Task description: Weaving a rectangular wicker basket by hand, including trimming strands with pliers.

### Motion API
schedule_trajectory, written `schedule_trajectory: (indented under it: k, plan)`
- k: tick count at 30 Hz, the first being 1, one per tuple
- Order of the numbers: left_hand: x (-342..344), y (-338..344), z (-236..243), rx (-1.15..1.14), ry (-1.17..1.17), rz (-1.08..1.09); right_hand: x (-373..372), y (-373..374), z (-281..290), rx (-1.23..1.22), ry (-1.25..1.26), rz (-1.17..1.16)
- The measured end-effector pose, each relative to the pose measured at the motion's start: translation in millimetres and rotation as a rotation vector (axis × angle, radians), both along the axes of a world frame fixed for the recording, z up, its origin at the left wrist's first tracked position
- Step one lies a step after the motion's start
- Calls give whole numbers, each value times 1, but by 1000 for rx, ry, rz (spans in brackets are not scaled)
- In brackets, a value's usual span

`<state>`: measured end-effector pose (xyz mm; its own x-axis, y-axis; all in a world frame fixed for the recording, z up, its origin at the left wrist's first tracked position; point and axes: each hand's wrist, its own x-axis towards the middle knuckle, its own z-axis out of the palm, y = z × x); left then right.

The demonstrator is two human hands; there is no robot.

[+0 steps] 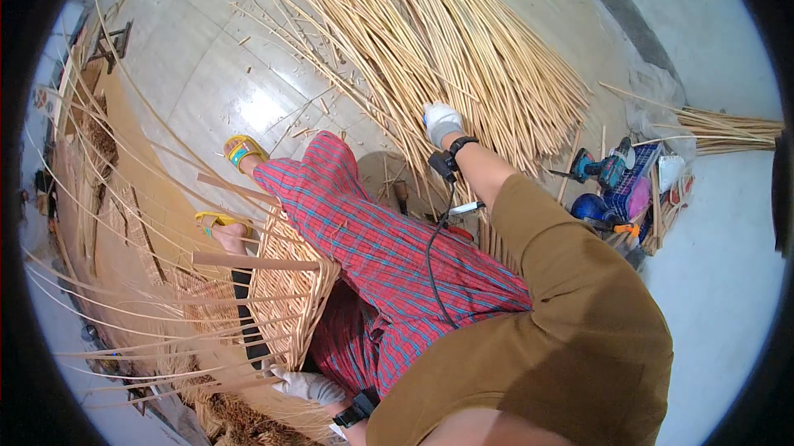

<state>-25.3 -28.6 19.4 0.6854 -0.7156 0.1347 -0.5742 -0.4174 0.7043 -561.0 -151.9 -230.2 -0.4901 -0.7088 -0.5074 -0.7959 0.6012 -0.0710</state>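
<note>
My left hand (308,386), in a white glove, grips the near lower edge of a partly woven wicker basket (285,305), its fingertips partly hidden. Long loose stakes fan out from the basket to the left, and flat wooden strips (256,261) lie across it. Out over a large spread of pale wicker rods (496,57) on the floor is my right hand (444,123), also gloved. Its fingers look curled in among the rods near their close ends; how many it holds is hidden. The basket leans against my left side, beside red checked cloth (356,223) over my legs.
At right, a cordless drill (608,166) rests by a blue plastic basket (635,181) of tools. Another rod bundle (728,130) lies behind it. A small stool (112,42) stands far left. Brown sheeting (141,140) and cut rod scraps cover parts of the floor.
</note>
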Motion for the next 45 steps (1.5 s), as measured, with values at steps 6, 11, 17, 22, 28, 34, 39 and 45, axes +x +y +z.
schedule_trajectory:
  k: [6, 11, 17, 22, 28, 34, 39, 45]
  plan:
    - [14, 7, -8, -52, 57, -112, -15, 19, -7, -262, -37, 1]
    - [17, 7, -8, -8, 25, -116, 4, 71, 10, -596, -470, -291]
    - [7, 6, -1, 4, 24, -140, 61, 155, 9, 187, -655, 287]
    - [11, 13, -4, -12, 40, -139, 108, 157, -36, 31, -711, 132]
    - [37, 15, -8, 33, 190, -188, 99, 143, 15, -398, -767, -233]
    - [17, 19, 12, 43, 176, -113, 37, 133, 129, -547, -1150, -569]
    - [-21, 20, 53, -354, -122, -310, 42, 121, 203, -409, -1565, -397]
    - [-90, 14, 80, 237, 974, -981, 152, 110, 259, -490, -1774, -72]
